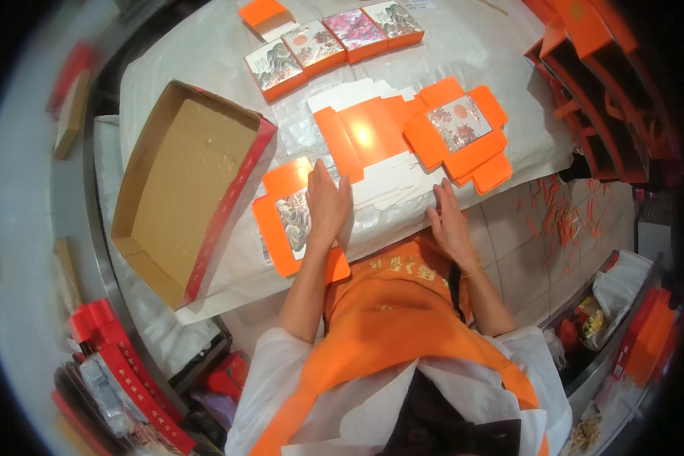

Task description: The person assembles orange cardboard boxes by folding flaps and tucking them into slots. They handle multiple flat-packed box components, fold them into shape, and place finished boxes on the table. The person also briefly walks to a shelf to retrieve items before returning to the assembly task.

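Note:
My left hand [328,204] lies over the right side of a flat orange box blank [275,224] printed with a landscape picture. Its fingers are stretched out, and part of the blank is hidden under the hand and wrist. My right hand [450,226] is at the table's near edge, fingers extended, close to the white flaps of a stack of unfolded orange-and-white box blanks [376,129]. Neither hand appears to grip anything. To the right of that stack lies another pile of printed orange blanks [475,156].
Several folded picture boxes [357,30] stand in a row at the back, beside an open orange box [268,19]. A large cardboard tray [182,190] sits at the left. Orange boxes [592,83] are stacked at the far right. Orange scraps [566,216] litter the tiled floor.

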### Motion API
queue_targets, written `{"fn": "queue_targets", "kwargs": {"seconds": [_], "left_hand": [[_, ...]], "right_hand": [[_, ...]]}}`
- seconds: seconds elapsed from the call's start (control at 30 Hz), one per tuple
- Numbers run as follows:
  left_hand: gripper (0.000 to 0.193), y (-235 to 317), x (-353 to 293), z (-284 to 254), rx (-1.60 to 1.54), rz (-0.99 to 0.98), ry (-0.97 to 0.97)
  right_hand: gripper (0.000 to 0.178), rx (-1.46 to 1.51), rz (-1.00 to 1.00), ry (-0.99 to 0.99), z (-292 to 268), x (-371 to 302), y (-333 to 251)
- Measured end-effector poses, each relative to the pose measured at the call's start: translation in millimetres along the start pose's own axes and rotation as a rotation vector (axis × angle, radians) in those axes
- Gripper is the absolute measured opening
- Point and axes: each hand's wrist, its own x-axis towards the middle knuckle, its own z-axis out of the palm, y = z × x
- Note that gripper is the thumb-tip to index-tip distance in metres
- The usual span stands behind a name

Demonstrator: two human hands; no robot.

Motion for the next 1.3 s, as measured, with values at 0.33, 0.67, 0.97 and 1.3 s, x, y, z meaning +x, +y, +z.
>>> {"fn": "queue_targets", "kwargs": {"seconds": [0.33, 0.67, 0.97, 1.3], "left_hand": [[0.058, 30, 44, 62, -0.839, -0.434, 0.038], [0.040, 51, 71, 61, -1.138, -0.553, -0.292], [0.036, -11, 67, 28, -1.234, -0.505, -0.092], [0.044, -17, -10, -65, -1.334, -0.283, -0.259]], "right_hand": [[0.041, 0.046, 0.016, -0.022, -2, 7, 8], [0.036, 0.121, -0.071, 0.074, -9, 12, 20], [0.030, 0.241, -0.058, 0.069, -2, 16, 29], [0.044, 1.068, 0.060, -0.088, -26, 24, -45]]}}
